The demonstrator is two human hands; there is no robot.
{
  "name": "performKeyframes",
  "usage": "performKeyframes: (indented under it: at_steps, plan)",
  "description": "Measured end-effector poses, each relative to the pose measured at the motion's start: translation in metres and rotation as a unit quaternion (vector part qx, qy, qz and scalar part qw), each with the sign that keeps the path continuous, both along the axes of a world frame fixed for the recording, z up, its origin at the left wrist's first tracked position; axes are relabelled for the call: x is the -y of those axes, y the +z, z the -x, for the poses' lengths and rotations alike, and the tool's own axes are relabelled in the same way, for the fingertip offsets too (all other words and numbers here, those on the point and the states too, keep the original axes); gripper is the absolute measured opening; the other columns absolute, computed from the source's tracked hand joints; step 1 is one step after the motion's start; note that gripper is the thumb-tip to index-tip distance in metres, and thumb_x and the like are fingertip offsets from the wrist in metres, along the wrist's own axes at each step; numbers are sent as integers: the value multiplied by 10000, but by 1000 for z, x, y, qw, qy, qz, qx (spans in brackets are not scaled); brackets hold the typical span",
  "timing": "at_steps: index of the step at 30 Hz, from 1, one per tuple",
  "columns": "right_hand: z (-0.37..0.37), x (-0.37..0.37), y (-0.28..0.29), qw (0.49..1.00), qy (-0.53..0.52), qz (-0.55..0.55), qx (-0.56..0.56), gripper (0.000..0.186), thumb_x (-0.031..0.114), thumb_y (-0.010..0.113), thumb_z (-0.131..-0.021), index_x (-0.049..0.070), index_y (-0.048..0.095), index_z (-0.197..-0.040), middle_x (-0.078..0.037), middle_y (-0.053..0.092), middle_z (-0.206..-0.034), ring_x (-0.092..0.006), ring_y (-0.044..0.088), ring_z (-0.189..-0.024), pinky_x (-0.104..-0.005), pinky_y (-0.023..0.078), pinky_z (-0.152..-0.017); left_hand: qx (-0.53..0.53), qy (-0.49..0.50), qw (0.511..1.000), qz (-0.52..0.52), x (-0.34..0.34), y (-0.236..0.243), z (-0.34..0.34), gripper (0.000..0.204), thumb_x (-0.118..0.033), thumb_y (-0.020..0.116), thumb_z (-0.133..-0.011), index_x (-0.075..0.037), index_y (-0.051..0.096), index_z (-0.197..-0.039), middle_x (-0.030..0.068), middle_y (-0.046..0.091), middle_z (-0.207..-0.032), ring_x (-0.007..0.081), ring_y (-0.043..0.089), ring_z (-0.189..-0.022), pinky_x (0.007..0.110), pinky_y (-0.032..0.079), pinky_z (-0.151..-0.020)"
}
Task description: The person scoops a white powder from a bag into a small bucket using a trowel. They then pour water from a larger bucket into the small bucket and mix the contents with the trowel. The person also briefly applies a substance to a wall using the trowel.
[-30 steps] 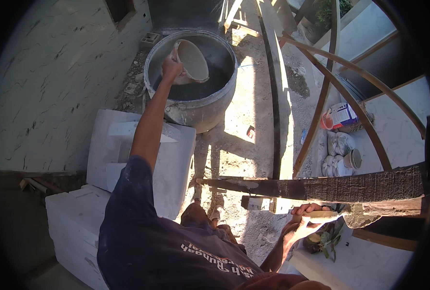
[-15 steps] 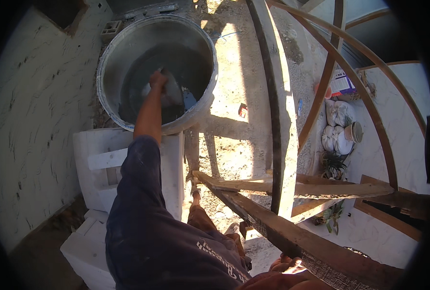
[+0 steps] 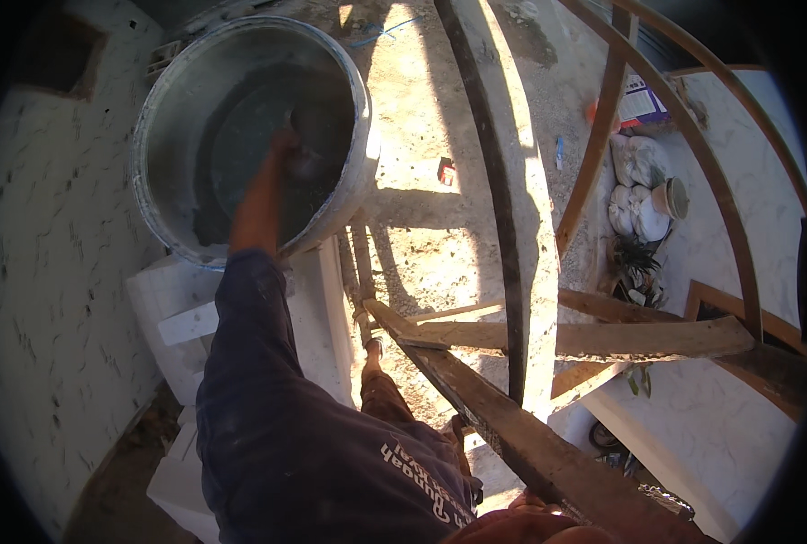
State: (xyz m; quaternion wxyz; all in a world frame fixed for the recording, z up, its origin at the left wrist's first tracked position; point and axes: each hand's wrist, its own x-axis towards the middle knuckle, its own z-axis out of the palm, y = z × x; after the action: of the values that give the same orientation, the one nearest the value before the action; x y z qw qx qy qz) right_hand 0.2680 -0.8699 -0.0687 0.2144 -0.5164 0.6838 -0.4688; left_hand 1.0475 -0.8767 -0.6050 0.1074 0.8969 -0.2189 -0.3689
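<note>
My left hand (image 3: 284, 143) reaches down into a large round drum (image 3: 360, 150) with a pale, crusted rim. It is closed round something blurred and dark, whose kind I cannot make out. Grey, murky liquid (image 3: 227, 163) lies in the drum below the hand. At the lower edge my right hand (image 3: 532, 504) rests against a rough wooden beam (image 3: 503, 422). Its fingers seem curled at the beam's edge, though most of the hand is hidden.
Pale blocks (image 3: 181, 299) are stacked beside the drum, along a white marbled wall (image 3: 68, 299). A long timber (image 3: 512, 181) and several crossed wooden beams stand to the right. Beyond them are white sacks (image 3: 637, 213), a small bucket (image 3: 671, 198) and plants. Below lies sunlit rough ground (image 3: 417, 254).
The view has shifted, so the drum sits farther left and higher. My left hand has moved within the drum and is now smeared by motion. The right hand is more hidden.
</note>
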Motion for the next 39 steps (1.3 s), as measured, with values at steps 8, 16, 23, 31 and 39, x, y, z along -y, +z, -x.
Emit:
performKeyframes:
  at_steps: [8,16,23,31,39]
  plan:
    - [-6,8,-3,999,29,8,16,735,261,879,-906,102,422,-1459,-78,636,-1074,-114,562,-720,-250,431,-537,-276,434,715,473,-59,181,66,274,-19,586,-1042,29,548,-1308,176,745,-1108,214,766,-944,339,643,-837]
    - [-15,12,-1,990,106,17,88,691,251,871,-919,102,440,-1438,-79,651,-1068,-113,566,-728,-248,427,-548,-288,381,587,654,-150,381,149,358,0,641,-1020,45,524,-1355,174,682,-1191,240,739,-967,320,648,-868]
    - [-25,15,24,973,168,49,148,653,242,864,-930,102,455,-1420,-80,665,-1063,-112,569,-736,-246,424,-557,-213,384,541,717,-203,504,277,432,-33,662,-1032,31,472,-1415,162,681,-1168,208,744,-928,299,619,-747]
    - [-21,4,38,949,246,23,193,651,256,836,-959,66,450,-1447,-81,663,-1036,-126,584,-788,-251,451,-595,-130,463,502,718,-281,531,448,492,-66,711,-1004,23,446,-1409,165,704,-1110,218,743,-855,336,600,-720]
    - [35,57,-7,876,388,-3,286,523,326,650,-1009,82,480,-1438,-83,638,-1016,-182,635,-747,-283,478,-524,-92,592,461,655,-365,484,641,474,-64,720,-998,4,469,-1395,150,705,-1073,211,734,-843,335,611,-732]
